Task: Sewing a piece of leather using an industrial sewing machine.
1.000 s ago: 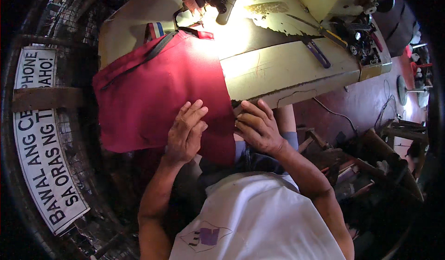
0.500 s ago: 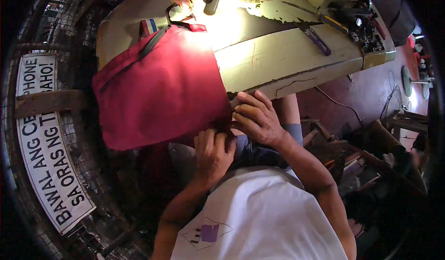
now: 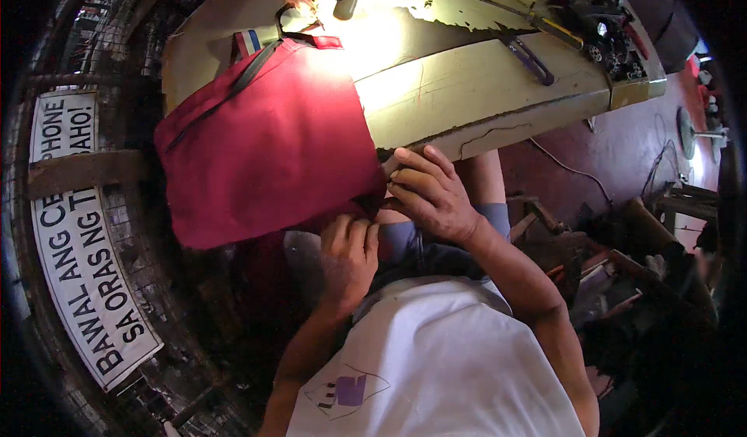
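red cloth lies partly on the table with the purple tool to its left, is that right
Wrong side: the head view shows the purple tool to the right of the red cloth, which does lie partly on the table.

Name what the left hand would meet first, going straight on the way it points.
Probably the cloth, its edge just ahead of the left hand; depth is unclear, so they may already touch.

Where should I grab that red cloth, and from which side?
I'd pinch the red cloth by its near edge, coming from the person's side, thumb on top and fingers underneath. It lies spread out, and that edge faces the person and seems to hang past the tabletop, so fingers could probably slip under there.
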Available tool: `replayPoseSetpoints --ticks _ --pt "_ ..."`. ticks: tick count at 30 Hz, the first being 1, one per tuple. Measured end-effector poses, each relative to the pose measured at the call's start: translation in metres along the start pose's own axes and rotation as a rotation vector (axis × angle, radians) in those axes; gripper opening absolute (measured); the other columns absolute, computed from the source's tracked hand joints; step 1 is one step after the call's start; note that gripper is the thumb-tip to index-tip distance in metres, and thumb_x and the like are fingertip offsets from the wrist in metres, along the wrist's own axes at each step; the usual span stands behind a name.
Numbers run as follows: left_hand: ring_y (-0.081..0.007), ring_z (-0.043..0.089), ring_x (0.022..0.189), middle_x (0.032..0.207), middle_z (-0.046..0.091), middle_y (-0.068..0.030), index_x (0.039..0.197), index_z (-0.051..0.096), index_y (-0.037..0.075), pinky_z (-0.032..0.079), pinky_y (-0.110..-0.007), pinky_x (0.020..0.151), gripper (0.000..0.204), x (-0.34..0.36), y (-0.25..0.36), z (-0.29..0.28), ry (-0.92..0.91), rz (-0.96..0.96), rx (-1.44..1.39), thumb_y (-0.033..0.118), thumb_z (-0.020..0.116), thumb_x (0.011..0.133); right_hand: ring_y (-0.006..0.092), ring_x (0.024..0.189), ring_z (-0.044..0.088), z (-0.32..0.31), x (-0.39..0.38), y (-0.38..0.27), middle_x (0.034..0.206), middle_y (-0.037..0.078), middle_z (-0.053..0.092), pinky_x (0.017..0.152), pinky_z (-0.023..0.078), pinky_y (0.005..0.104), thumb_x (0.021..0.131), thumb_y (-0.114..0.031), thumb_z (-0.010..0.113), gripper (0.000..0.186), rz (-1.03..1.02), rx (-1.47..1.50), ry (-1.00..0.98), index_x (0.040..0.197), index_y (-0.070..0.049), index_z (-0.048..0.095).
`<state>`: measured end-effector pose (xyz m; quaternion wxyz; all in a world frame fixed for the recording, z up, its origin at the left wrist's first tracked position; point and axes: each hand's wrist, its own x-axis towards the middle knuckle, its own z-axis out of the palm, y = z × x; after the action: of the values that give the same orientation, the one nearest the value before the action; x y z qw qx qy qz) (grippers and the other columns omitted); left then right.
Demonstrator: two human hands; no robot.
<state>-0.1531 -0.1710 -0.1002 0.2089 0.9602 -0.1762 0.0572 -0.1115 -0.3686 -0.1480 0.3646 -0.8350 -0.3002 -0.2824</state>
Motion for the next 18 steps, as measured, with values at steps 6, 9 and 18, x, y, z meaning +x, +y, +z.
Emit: replayPoseSetpoints --ticks 6,9,18 --pt "-0.0357 0.061 0.084 0.09 0.061 -0.0147 0.091 0.065 0.0 0.05 -0.046 0.071 0.01 0.0 -0.002 -0.012 0.109 -0.043 0.098 0.007 0.069 0.085 0.0299 0.134 0.052 -0.001 0.002 -0.003 0.122 0.01 0.061 0.115 0.036 0.0511 0.082 -0.012 0.066 0.028 0.0 -0.035 -0.011 0.11 -0.01 0.066" --pt "-0.0352 0.062 0.084 0.089 0.061 -0.0156 0.092 0.065 0.0 0.051 -0.045 0.071 0.01 0.002 -0.001 -0.012 0.026 -0.045 0.06 0.005 0.069 0.085 0.0297 0.135 0.051 -0.004 0.004 -0.003 0.122 0.009 0.062 0.116 0.035 0.051 0.083 -0.012 0.064 0.027 -0.015 -0.054 -0.028 0.109 -0.009 0.067" --pt "-0.0215 0.067 0.074 0.084 0.069 -0.0115 0.088 0.071 -0.004 0.052 -0.032 0.068 0.013 0.004 -0.012 -0.048 -0.096 -0.174 -0.327 0.001 0.079 0.079 0.0304 0.132 0.053 -0.003 0.006 -0.011 0.118 0.009 0.063 0.117 0.034 0.0541 0.082 -0.014 0.066 0.029 -0.009 -0.093 -0.028 0.111 -0.011 0.066"
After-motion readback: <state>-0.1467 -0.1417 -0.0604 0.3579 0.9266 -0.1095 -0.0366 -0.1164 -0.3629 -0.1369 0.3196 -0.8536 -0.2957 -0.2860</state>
